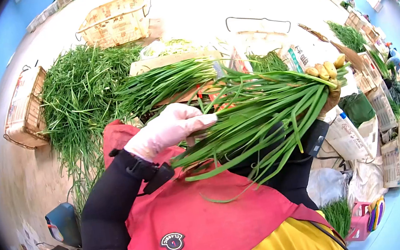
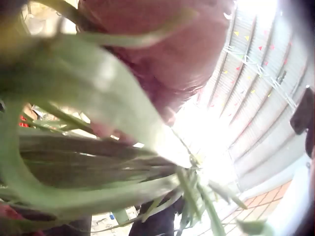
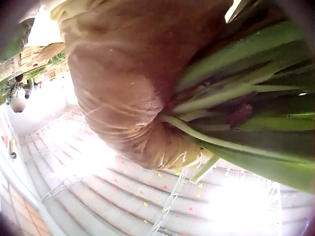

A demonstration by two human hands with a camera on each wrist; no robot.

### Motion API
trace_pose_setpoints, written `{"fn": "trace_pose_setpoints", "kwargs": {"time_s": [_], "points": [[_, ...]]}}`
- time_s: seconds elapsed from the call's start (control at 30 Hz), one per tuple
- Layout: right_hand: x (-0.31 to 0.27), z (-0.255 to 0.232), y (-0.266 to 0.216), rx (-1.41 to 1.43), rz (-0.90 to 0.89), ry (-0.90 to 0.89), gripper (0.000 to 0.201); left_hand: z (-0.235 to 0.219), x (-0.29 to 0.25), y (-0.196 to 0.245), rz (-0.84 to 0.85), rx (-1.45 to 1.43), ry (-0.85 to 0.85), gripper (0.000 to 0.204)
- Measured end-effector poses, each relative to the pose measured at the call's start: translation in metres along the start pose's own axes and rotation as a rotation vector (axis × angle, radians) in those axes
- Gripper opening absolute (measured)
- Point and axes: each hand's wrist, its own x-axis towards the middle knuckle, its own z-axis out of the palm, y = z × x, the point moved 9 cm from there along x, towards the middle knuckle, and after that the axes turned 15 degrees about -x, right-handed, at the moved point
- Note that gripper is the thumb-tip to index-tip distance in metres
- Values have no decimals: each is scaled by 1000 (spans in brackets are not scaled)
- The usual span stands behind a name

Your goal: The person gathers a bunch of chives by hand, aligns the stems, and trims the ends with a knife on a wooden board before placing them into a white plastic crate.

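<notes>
A bunch of long, flat-leaved garlic chives (image 1: 269, 111) lies across the front of the person's red apron (image 1: 206, 210). Gripping its stem end is the right hand (image 1: 323, 71), in a tan glove, with fingers curled round the stems. In the right wrist view that soiled glove (image 3: 118, 93) wraps tightly over the stalks. The left hand (image 1: 167, 129), in a pale pink glove, pinches leaves at the bunch's other end between thumb and fingers. Blurred leaves (image 2: 88, 172) cover part of the left glove (image 2: 162, 44) in the left wrist view.
Beyond the hands, another chive bundle (image 1: 173, 78) rests on a low stand. A large chive heap (image 1: 83, 79) spreads at left, beside a plastic crate (image 1: 28, 107). Another crate (image 1: 116, 22) stands farther back. A blue jug (image 1: 64, 226) sits at lower left; printed sacks (image 1: 345, 136) lie at right.
</notes>
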Motion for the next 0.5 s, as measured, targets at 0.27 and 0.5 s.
{"fn": "trace_pose_setpoints", "kwargs": {"time_s": [0.27, 0.5], "points": [[-8, 3, 5, -124, -6, -83, 64, -61, -37, 19, 64, -70, 165, 32], [-20, -30, -16, -41, -76, 52, 61, -81, -54, 9, -208, 1107, 67, 36]]}}
